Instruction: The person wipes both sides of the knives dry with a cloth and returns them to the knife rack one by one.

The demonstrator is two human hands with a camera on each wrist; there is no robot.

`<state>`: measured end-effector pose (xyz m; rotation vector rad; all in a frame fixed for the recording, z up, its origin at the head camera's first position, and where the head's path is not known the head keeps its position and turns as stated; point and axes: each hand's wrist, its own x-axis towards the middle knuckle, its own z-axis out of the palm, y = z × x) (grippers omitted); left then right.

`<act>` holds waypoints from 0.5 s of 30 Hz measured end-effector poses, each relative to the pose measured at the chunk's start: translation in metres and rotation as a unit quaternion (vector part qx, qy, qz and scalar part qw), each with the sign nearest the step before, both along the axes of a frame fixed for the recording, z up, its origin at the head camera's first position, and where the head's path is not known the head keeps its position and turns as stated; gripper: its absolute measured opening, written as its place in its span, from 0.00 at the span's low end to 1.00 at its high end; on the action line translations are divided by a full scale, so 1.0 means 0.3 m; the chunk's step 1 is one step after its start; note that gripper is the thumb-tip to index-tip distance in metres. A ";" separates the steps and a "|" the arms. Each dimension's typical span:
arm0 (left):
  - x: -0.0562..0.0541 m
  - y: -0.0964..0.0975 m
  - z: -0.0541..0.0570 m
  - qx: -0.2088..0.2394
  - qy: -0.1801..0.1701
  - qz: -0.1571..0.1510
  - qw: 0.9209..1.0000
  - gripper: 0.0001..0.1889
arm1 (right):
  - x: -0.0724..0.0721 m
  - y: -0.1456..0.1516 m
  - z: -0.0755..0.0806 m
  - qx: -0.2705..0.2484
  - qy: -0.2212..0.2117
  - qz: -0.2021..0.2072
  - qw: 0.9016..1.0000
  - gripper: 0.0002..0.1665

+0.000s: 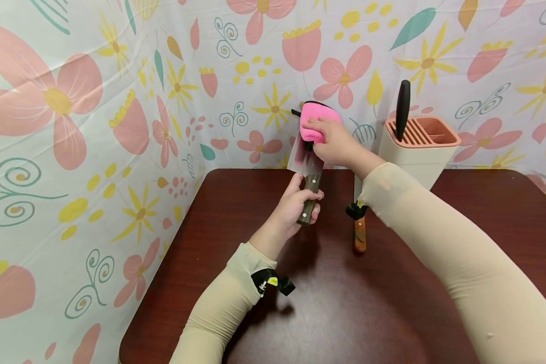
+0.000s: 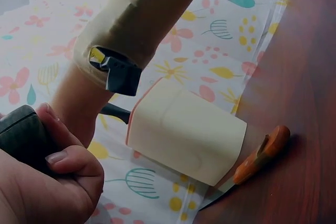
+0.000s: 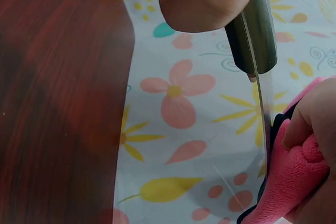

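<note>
My left hand [image 1: 285, 211] grips the dark handle of a cleaver [image 1: 297, 161], its wide blade pointing up and away over the table's far side. A folded pink cloth [image 1: 320, 109] with black edging lies against the upper blade, held by my right hand [image 1: 335, 145]. From the right wrist view, the blade shows edge-on beside the cloth [image 3: 286, 182], and fingers bend over the fabric. The left wrist view shows my left thumb and fingers wrapped around the cleaver handle [image 2: 21, 129]; the blade is out of that view.
A cream knife block [image 1: 414, 156] with an orange slotted top stands at the back right, holding a black-handled knife [image 1: 403, 103]. Another knife [image 1: 360, 235] with a brown-orange handle lies on the dark wooden table [image 1: 346, 313] before it. Flowered cloth hangs behind and left.
</note>
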<state>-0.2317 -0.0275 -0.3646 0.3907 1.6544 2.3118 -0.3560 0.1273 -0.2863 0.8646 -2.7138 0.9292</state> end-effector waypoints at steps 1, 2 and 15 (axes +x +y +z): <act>-0.001 0.001 -0.002 0.000 -0.001 0.002 1.000 0.23 | 0.003 0.001 -0.005 0.002 0.004 0.003 1.000 0.41; -0.001 0.001 -0.003 0.000 -0.002 0.003 1.000 0.22 | 0.006 0.002 -0.009 0.003 0.007 0.007 1.000 0.41; -0.019 -0.003 -0.012 0.011 -0.023 0.018 1.000 0.17 | 0.079 -0.015 -0.051 0.034 0.047 0.038 0.998 0.39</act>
